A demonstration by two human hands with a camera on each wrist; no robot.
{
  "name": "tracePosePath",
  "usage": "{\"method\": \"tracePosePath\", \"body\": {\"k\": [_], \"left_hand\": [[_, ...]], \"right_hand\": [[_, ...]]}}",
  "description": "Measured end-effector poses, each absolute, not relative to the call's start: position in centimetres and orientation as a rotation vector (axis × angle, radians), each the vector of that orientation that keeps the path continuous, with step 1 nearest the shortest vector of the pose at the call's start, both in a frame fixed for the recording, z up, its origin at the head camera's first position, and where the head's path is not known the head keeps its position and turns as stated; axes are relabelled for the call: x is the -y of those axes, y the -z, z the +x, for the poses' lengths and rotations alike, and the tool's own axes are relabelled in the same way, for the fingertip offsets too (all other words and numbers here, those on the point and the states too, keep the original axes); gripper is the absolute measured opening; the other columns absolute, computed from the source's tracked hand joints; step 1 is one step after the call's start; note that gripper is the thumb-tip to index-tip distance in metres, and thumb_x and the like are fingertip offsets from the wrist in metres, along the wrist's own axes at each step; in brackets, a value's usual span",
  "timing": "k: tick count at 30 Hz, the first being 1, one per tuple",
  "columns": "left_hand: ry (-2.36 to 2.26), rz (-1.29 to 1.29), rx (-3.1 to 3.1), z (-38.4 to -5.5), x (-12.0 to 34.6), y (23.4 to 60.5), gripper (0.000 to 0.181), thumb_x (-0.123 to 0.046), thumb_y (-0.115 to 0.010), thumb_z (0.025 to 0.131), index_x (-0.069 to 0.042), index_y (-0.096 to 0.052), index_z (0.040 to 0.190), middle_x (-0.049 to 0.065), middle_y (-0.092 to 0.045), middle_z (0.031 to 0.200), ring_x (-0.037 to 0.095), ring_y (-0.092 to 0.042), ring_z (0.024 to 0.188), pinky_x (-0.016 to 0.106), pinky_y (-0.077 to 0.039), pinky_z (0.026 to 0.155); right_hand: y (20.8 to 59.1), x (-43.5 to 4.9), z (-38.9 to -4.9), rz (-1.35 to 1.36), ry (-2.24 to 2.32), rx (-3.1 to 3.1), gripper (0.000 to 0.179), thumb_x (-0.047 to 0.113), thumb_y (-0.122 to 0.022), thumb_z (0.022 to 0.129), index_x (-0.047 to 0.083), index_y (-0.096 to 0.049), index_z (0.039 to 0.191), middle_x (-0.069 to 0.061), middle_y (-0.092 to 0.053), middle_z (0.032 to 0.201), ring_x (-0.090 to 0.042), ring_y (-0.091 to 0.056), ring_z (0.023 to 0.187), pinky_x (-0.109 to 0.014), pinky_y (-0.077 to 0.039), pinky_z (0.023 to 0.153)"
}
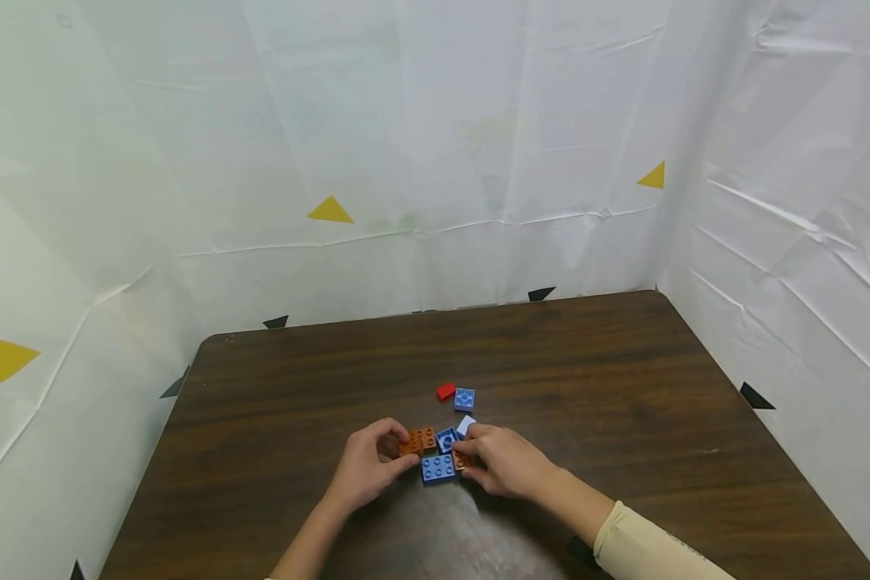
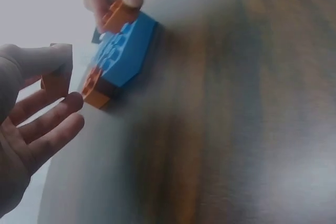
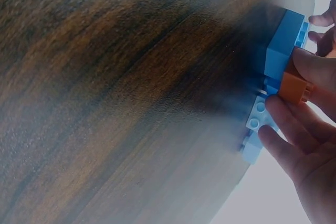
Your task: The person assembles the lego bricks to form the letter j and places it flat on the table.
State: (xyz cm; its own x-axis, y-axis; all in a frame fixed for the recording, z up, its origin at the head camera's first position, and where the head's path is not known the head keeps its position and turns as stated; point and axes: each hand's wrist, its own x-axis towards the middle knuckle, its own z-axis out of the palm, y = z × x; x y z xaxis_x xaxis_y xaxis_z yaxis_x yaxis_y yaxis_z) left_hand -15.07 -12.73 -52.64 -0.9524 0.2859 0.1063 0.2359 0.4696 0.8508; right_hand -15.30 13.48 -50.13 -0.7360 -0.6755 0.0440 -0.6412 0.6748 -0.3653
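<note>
My left hand [image 1: 366, 467] pinches an orange toy brick [image 2: 56, 83] between thumb and index finger, its other fingers loosely extended. Close by on the table lies a second orange brick [image 1: 428, 437]. A blue studded brick [image 1: 438, 470] sits between my two hands. Thumb and fingers of my right hand [image 1: 509, 461] grip another orange brick [image 3: 292, 86] right at the blue brick's end. Just behind are a small blue brick [image 1: 445, 439] and a pale blue brick [image 1: 466, 424], the latter beside the right fingertips and partly covered in the head view.
Farther back on the dark wooden table [image 1: 297, 387] lie a red brick [image 1: 445, 391] and a blue square brick [image 1: 464, 399]. White sheeting [image 1: 435, 121] with yellow and black triangles surrounds the table's back and sides.
</note>
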Motion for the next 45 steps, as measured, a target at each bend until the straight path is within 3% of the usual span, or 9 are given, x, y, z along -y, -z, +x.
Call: {"method": "tracePosePath", "body": {"k": [6, 15, 29, 36, 45], "left_hand": [[-1.331, 0.650, -2.769, -13.9, 12.4, 53.2, 0.042, -0.023, -0.084, 0.080, -0.014, -0.070, 0.119, -0.009, -0.064, 0.103, 0.009, -0.060, 0.092, 0.028, -0.053, 0.075], [-1.260, 0.659, -2.797, -13.4, 12.2, 54.0, 0.042, -0.023, -0.083, 0.080, -0.020, -0.071, 0.120, -0.012, -0.062, 0.101, 0.009, -0.058, 0.090, 0.027, -0.051, 0.073], [-1.188, 0.722, -2.872, -13.2, 11.4, 54.2, 0.043, -0.022, -0.085, 0.078, -0.015, -0.072, 0.119, -0.013, -0.059, 0.097, 0.010, -0.056, 0.082, 0.028, -0.046, 0.071], [-1.100, 0.778, -2.901, -13.3, 11.2, 54.0, 0.042, -0.022, -0.085, 0.078, -0.014, -0.073, 0.117, -0.012, -0.058, 0.096, 0.008, -0.057, 0.085, 0.031, -0.050, 0.077], [-0.990, 0.890, -2.961, -13.3, 11.1, 53.8, 0.042, -0.023, -0.084, 0.078, -0.011, -0.073, 0.116, -0.009, -0.057, 0.095, 0.010, -0.058, 0.079, 0.027, -0.049, 0.070]], "right_hand": [[50.2, -13.5, -15.3, -1.125, 0.550, -2.792, 0.037, 0.026, -0.075, 0.088, 0.011, -0.071, 0.121, 0.007, -0.054, 0.088, -0.005, -0.045, 0.067, -0.020, -0.040, 0.057], [50.2, -13.4, -15.2, -1.168, 0.546, -2.826, 0.034, 0.024, -0.076, 0.087, 0.010, -0.073, 0.117, 0.007, -0.054, 0.087, -0.004, -0.044, 0.067, -0.021, -0.039, 0.058], [50.2, -13.5, -15.2, -1.150, 0.573, -2.824, 0.036, 0.024, -0.077, 0.085, 0.009, -0.073, 0.118, 0.008, -0.054, 0.086, -0.004, -0.043, 0.066, -0.020, -0.039, 0.057], [50.1, -13.5, -15.2, -1.145, 0.573, -2.816, 0.036, 0.024, -0.077, 0.085, 0.009, -0.073, 0.118, 0.008, -0.054, 0.086, -0.004, -0.043, 0.067, -0.021, -0.039, 0.058], [50.1, -13.5, -15.2, -1.171, 0.582, -2.830, 0.036, 0.023, -0.078, 0.084, 0.008, -0.073, 0.116, 0.006, -0.057, 0.088, -0.004, -0.046, 0.069, -0.022, -0.043, 0.060]]}}
